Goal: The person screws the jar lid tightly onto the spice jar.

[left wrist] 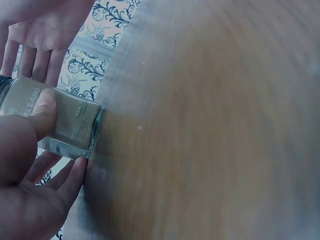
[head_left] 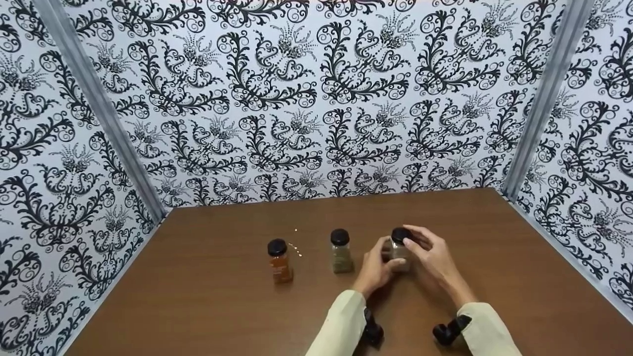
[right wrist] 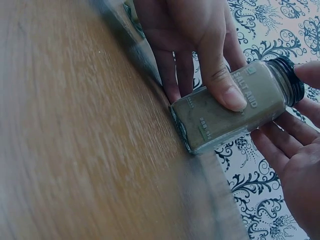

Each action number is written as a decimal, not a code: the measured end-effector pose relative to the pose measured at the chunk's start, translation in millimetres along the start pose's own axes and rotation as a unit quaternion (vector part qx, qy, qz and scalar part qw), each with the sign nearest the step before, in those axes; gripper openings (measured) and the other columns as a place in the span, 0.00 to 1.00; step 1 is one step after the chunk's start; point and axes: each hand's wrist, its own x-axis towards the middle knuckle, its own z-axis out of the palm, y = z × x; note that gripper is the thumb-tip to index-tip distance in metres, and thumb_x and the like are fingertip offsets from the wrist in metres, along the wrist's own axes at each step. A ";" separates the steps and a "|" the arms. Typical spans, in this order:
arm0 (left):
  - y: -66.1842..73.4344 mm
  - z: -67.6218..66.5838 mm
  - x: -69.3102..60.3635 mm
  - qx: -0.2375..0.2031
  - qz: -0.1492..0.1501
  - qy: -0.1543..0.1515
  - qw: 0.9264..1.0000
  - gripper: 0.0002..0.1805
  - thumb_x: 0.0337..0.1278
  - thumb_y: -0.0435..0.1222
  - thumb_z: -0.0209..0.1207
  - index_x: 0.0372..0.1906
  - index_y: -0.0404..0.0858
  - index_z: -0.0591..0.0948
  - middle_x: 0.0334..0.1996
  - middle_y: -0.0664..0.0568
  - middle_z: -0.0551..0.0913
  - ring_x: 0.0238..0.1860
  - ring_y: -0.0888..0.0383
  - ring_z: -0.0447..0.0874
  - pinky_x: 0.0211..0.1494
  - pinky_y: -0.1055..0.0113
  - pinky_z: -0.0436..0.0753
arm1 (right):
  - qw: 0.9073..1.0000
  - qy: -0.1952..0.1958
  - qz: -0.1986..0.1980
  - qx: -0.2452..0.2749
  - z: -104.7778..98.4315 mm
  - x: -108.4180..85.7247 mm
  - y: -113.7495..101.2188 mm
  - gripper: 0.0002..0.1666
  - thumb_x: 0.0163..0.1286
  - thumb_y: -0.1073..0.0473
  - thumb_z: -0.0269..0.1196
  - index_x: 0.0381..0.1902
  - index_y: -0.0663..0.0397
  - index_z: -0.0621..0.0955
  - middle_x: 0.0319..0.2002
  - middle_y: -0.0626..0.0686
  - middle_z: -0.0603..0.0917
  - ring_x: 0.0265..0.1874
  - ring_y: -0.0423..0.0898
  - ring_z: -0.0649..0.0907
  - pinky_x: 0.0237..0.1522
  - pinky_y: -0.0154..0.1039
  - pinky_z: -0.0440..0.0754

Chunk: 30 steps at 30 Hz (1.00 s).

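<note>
A square glass spice jar (right wrist: pixel 225 125) of grey-brown powder, its label partly reading "SALT AND", stands upright with its base at the tabletop. My left hand (head_left: pixel 376 269) grips the jar's body, thumb across the front and fingers behind. At the top, my right hand (head_left: pixel 435 254) pinches the black lid (right wrist: pixel 288 80) between thumb and fingers. The lid sits on the jar's neck. Left of the hands stands a jar of green herbs (head_left: pixel 341 258), also black-lidded. Farther left is a jar of orange-red spice (head_left: pixel 280 267) with a black lid.
Small pale specks (head_left: pixel 295 248) lie on the brown table (head_left: pixel 212 296) between the orange-red and green jars. Patterned white-and-black walls (head_left: pixel 316 99) close in the back and sides. Black straps (head_left: pixel 373 332) hang at both sleeves.
</note>
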 end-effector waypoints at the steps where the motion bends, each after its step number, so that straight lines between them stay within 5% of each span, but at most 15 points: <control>1: 0.3 0.2 0.3 -0.006 -0.003 -0.001 1.000 0.27 0.56 0.37 0.69 0.61 0.39 0.75 0.48 0.41 0.87 0.51 0.49 0.87 0.55 0.63 0.83 | 1.000 0.002 -0.003 0.001 0.4 0.3 0.1 0.20 0.70 0.66 0.63 0.58 0.65 0.80 0.57 0.66 0.83 0.50 0.26 0.80 0.54 0.19 0.76; 11: 1.4 0.8 1.2 -0.018 -0.005 -0.005 1.000 0.26 0.58 0.35 0.68 0.60 0.39 0.75 0.48 0.40 0.87 0.50 0.48 0.88 0.53 0.66 0.84 | 1.000 0.007 -0.017 0.004 0.0 1.3 0.5 0.21 0.68 0.67 0.64 0.59 0.65 0.79 0.56 0.68 0.83 0.49 0.27 0.82 0.53 0.20 0.77; 30: -1.1 1.1 -0.7 -0.008 -0.010 -0.008 1.000 0.27 0.58 0.37 0.68 0.62 0.40 0.75 0.49 0.40 0.87 0.52 0.49 0.87 0.55 0.64 0.84 | 1.000 0.003 0.018 0.006 0.3 0.2 -0.3 0.20 0.68 0.65 0.66 0.57 0.64 0.80 0.55 0.65 0.84 0.50 0.31 0.83 0.53 0.21 0.78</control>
